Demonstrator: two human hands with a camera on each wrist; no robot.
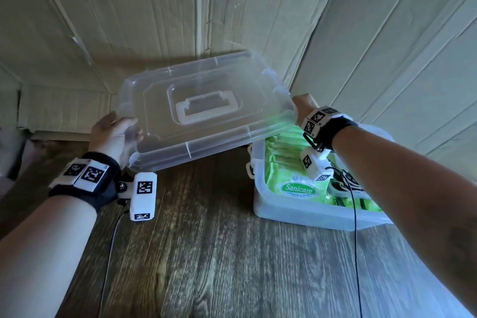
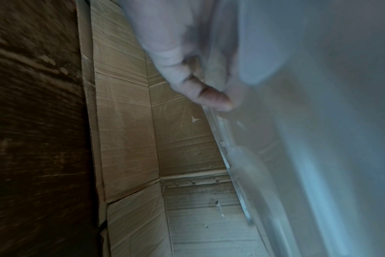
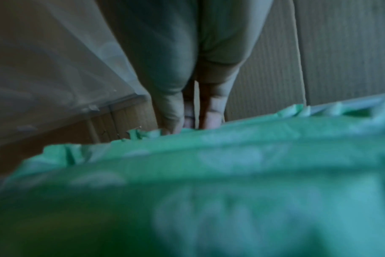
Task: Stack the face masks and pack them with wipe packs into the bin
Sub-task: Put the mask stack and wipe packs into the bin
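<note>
A clear plastic lid (image 1: 206, 108) with a moulded handle hangs in the air, tilted, held at both ends. My left hand (image 1: 113, 134) grips its left edge, thumb (image 2: 211, 97) on the rim (image 2: 235, 156). My right hand (image 1: 304, 108) grips its right corner, with the fingers (image 3: 171, 97) blurred in the right wrist view. Below the lid's right end stands the clear bin (image 1: 309, 214) on the wooden table (image 1: 206, 253). Green Sanicare wipe packs (image 1: 296, 186) fill its left side and loom blurred as wipe packs (image 3: 209, 191) under my right wrist. A black-patterned item (image 1: 353, 183), partly hidden by my right arm, lies to their right.
Cardboard walls (image 1: 180, 8) close in the table at the back, left and right. A thin black cable (image 1: 355, 227) hangs from my right wrist over the bin's front wall. Bare wooden table lies in front of the bin and under the lid.
</note>
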